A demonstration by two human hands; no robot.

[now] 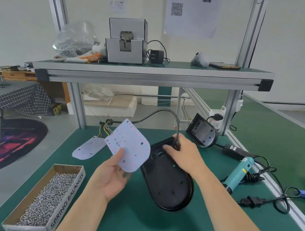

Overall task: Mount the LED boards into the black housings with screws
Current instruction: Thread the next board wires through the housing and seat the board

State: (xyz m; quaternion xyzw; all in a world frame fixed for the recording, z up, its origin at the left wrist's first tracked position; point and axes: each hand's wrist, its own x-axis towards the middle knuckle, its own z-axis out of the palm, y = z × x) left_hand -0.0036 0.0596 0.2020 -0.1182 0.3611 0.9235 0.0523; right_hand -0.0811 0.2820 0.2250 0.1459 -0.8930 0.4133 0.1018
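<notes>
Far to the left of the black housing [170, 185], an open cardboard box [70, 191] marked SPRING BALANCER holds a heap of screws [49, 194]. Closer to the housing, still on its left and a little farther from you, a second LED board [90, 147] lies flat on the green mat [136, 226], with coloured wires [105, 129] at its far end.

Your left hand [111, 177] pinches the lower edge of the LED board [129, 146], thumb on its face and fingers behind. You hold it tilted above the mat, just left of the housing, and its right edge overlaps the housing's left rim in this view.

The housing lies open side up on the mat. Your right hand [183, 154] grips its far end with curled fingers, and a black cable [167, 112] rises from between them.

Beyond the housing and to its right, another housing [201, 131] stands propped up. Farther right lies a teal electric screwdriver [239, 173].
</notes>
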